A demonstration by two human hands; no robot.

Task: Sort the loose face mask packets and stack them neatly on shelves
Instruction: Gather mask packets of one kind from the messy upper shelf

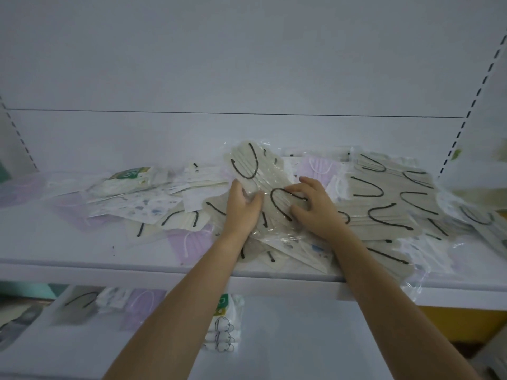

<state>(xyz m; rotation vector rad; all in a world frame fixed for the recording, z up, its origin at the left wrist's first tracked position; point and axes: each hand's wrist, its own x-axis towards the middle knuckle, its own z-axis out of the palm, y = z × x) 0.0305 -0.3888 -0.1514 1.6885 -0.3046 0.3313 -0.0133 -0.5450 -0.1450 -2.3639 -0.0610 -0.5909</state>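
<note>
Nearest me, the lower shelf (301, 338) carries a small packet stack (223, 325); above it, over the upper shelf (109, 270), my left hand (242, 204) and right hand (315, 209) both grip one grey mask packet (255, 165) with black loops, fingers (301, 187) curled onto its wrapper; it tilts over the loose pile (192, 207); just to the right lies a grey stack (384, 204); behind stands the white back panel (247, 64).
</note>
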